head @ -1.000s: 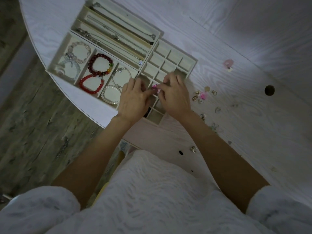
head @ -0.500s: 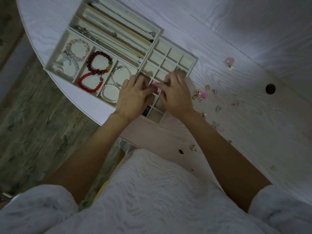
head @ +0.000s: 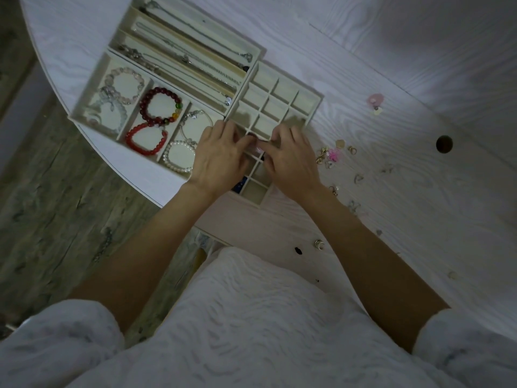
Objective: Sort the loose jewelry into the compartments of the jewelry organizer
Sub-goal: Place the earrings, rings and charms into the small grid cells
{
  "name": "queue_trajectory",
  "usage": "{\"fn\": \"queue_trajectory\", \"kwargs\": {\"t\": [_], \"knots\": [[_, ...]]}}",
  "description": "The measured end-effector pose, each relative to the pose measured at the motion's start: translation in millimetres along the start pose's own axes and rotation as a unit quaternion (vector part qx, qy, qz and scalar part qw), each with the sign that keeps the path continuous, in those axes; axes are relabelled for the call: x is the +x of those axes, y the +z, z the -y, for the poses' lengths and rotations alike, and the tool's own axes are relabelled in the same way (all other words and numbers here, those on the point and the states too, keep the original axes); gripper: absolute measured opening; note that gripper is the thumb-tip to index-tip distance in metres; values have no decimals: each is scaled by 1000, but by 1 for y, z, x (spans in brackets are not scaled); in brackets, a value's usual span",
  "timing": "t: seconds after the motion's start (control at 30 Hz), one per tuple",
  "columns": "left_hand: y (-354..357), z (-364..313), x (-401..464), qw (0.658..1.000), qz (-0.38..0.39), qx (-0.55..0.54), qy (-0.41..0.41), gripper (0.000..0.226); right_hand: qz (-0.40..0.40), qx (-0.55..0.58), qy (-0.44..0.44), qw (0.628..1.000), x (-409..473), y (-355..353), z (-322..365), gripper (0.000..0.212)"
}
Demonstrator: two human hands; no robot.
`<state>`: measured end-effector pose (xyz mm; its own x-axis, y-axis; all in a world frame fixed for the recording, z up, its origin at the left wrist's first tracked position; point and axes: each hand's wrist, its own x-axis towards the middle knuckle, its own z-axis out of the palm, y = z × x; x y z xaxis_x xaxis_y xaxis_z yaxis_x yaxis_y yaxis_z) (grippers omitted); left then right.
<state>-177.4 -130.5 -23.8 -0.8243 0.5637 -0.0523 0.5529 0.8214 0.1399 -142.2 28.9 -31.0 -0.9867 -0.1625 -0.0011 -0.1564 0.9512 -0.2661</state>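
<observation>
Table (head: 391, 65), pale wood-grain w/ a curved near edge, fills most of the view; a round dark hole (head: 444, 144) sits in it at the right. Person's white textured top (head: 251, 317) takes the bottom, both bare forearms reaching up from it. Jewelry organizer (head: 316, 96) lies on the table's left part in three sections: long slots at the top w/ thin chains (head: 195, 60), wide compartments at left, and a grid of small square cells at right.

Wide compartments hold bracelets: pale bead ones (head: 123, 85) in the leftmost, a dark red bead bracelet (head: 161, 107) above a bright red bracelet (head: 145, 141) in the middle, a thin bangle and a pearl bracelet (head: 179, 158) in the next. Upper grid cells look bare.

Left hand (head: 221, 161) and right hand (head: 291, 163) meet over the mid grid, fingertips pinched together around something tiny & pale pink (head: 257, 145) just above a cell; can't tell which hand actually grips it, or what it is.

Loose small pieces (head: 333, 156) (rings, earrings, a bright pink bit) lie scattered on the table just right of the right hand. A pale pink piece (head: 375, 99) sits further up, well apart. One ring (head: 319, 244) lies near the table edge by the right forearm.
</observation>
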Motion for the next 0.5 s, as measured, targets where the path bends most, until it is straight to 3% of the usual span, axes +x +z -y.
{"fn": "queue_trajectory", "kwargs": {"t": [0.27,0.5], "knots": [[-7,-6,-5,1000,-25,0,-3,17,6,-17,23,1000,1,2,4,26],[-4,-3,-3,1000,-2,7,-21,30,-1,-7,29,1000,1,1,6,31]]}}
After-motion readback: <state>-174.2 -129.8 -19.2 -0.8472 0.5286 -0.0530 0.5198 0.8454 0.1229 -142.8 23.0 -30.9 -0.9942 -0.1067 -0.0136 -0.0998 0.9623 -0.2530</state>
